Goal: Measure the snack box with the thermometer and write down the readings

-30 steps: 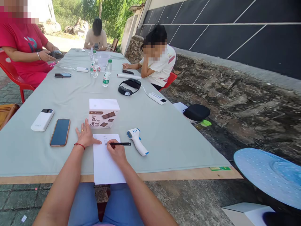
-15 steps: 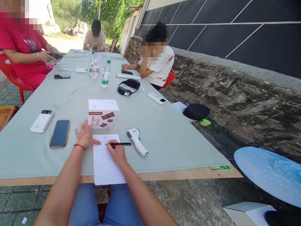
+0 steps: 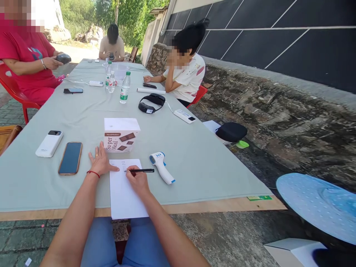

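- Across the table (image 3: 208, 167), by its right edge, the person in white (image 3: 191, 72) has turned their head since the earlier frame; at the left edge, the person in pink (image 3: 25, 55) has raised the dark object (image 3: 63, 58) a little.
- Both of my hands stay practically where they were.
- My left hand (image 3: 100, 161) lies palm down with its fingers spread wide and holds nothing; its thumb reaches over the left side of the paper (image 3: 126, 202).
- Its fingertips come right up to the box (image 3: 122, 135); I can't tell whether they touch it.
- My right hand (image 3: 138, 180) is closed around the pen (image 3: 144, 170), tip toward the small writing near the top of the paper; the words are too small to read.
- The paper lies flat before me, its bottom end just over the table's near edge.
- The box stands just beyond the paper's top.
- Toward the table's left edge lie the phone (image 3: 70, 158) and the power bank (image 3: 49, 144).
- On the right, near my pen, lies the thermometer (image 3: 162, 168).
- Farther toward the far edge are the headset (image 3: 147, 108) and three bottles (image 3: 125, 89).
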Tool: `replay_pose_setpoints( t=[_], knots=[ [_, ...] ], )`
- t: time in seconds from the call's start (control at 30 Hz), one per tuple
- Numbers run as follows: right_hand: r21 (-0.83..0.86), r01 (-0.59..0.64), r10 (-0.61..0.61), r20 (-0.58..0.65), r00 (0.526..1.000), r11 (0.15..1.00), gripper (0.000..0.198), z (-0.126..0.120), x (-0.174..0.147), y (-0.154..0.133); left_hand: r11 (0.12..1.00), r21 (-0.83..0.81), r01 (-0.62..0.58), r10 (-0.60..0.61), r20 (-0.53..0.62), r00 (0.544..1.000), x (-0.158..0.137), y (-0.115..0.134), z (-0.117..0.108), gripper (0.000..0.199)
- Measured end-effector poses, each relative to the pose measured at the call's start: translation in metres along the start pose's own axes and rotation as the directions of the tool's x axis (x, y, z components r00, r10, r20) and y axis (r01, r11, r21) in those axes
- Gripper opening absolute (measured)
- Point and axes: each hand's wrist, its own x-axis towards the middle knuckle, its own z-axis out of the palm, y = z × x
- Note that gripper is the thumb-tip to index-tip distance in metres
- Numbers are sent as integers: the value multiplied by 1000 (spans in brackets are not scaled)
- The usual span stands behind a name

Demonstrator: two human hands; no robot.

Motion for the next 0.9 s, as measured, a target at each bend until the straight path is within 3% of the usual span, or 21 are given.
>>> replay_pose_setpoints(
  t=[0.9],
  knots=[
    [4,-24,24,-26,999,1000,22,-4,0,-2,1000,-19,-20,19,-18,1000,0,-1,0,153]
  ],
)
